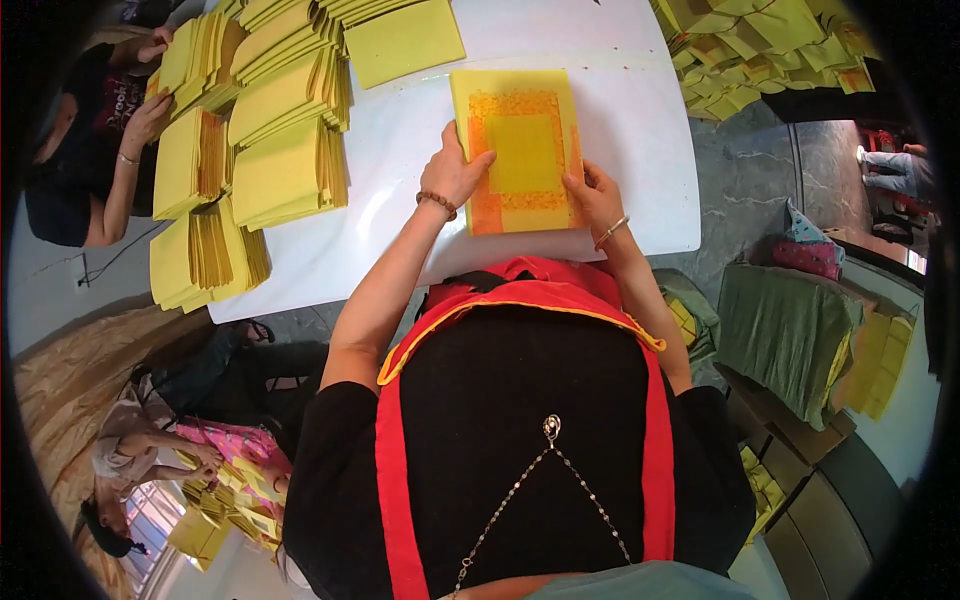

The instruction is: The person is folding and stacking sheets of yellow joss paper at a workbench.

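Observation:
A stack of yellow paper sheets [522,150] with an orange printed border lies on the white table [620,130] in front of me. My left hand [455,170] grips its left edge, thumb laid over the top sheet. My right hand [592,192] holds the stack's lower right corner. Both wrists wear bracelets.
Many piles of folded yellow paper [270,130] fill the table's left part, where another person's hands [148,110] work. More loose yellow paper [760,50] is heaped at the top right. A person [150,460] sits on the floor at lower left with yellow sheets. Green cloth [785,330] lies right.

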A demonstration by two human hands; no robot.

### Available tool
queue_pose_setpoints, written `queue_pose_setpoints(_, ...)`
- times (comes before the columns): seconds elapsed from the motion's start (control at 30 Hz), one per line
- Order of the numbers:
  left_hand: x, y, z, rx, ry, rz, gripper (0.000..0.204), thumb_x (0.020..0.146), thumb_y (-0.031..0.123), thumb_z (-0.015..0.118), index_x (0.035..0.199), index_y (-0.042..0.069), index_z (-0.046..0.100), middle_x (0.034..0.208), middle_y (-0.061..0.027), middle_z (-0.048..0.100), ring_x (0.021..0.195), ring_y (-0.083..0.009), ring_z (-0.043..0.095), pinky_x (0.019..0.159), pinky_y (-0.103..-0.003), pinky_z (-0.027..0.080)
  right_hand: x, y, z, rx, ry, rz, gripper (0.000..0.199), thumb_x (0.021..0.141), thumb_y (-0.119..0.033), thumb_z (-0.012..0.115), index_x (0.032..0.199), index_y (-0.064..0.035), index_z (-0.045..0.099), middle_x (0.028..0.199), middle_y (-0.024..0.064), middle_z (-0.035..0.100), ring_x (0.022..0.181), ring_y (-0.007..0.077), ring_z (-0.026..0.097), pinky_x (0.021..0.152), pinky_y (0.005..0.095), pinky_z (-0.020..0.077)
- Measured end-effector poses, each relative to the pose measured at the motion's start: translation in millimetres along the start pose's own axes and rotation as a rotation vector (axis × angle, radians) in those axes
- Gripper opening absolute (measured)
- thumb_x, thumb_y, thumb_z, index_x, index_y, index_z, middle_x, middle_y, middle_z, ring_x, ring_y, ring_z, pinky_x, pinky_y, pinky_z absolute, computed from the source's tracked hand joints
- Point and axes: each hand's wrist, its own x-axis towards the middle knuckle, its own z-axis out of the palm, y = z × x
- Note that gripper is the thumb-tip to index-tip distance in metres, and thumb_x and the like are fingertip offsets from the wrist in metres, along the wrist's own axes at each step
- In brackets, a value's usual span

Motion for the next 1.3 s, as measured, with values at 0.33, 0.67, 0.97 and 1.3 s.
queue_pose_setpoints(0.33, -9.7, 24.7, -15.0, 0.45, 0.073, 0.054, 0.065, 0.077, 0.041, 0.056, 0.126, 0.006, 0.03, 0.082, -0.0165, 0.059, 0.072, -0.0315, 0.058, 0.058, -0.04, 0.044, 6.1, -6.4, -1.6, -0.084, 0.002, 0.03, 0.042, 0.081, -0.009, 0.059, 0.118, 0.0059, 0.044, 0.103, 0.0103, 0.057, 0.09, 0.0137, 0.055, 0.079, 0.0247, 0.0445)
queue_pose_setpoints(0.67, -35.1, 31.3, 3.6, 0.259, 0.186, 0.857, 0.03, 0.066, 0.005, 0.06, 0.096, 0.006, 0.056, 0.088, -0.0066, 0.054, 0.083, -0.0247, 0.049, 0.069, -0.036, 0.041, 7.6, -6.9, -0.3, -0.497, 0.12, -0.098, 0.038, 0.074, -0.022, 0.06, 0.107, -0.0029, 0.056, 0.09, 0.0146, 0.063, 0.08, 0.0219, 0.062, 0.072, 0.031, 0.0475)
queue_pose_setpoints(0.97, -56.4, 30.2, 26.9, 0.355, -0.013, 0.917, 0.05, 0.06, 0.022, 0.07, 0.105, 0.01, 0.052, 0.096, -0.0063, 0.05, 0.09, -0.0245, 0.048, 0.075, -0.036, 0.04, 6.6, -12.1, 1.5, -0.678, 0.139, -0.198, 0.032, 0.074, -0.024, 0.058, 0.099, -0.0043, 0.059, 0.088, 0.0192, 0.06, 0.082, 0.0318, 0.058, 0.073, 0.0375, 0.0459)
queue_pose_setpoints(1.3, -55.3, 25.1, 32.5, 0.386, 0.062, 0.957, 0.048, 0.059, 0.024, 0.069, 0.102, 0.01, 0.053, 0.095, -0.0047, 0.05, 0.09, -0.0218, 0.048, 0.074, -0.035, 0.038, 9.6, -1.2, -8.8, -0.537, 0.171, -0.202, 0.036, 0.08, -0.03, 0.055, 0.103, -0.0026, 0.058, 0.087, 0.0151, 0.062, 0.076, 0.0226, 0.06, 0.067, 0.0306, 0.0471)
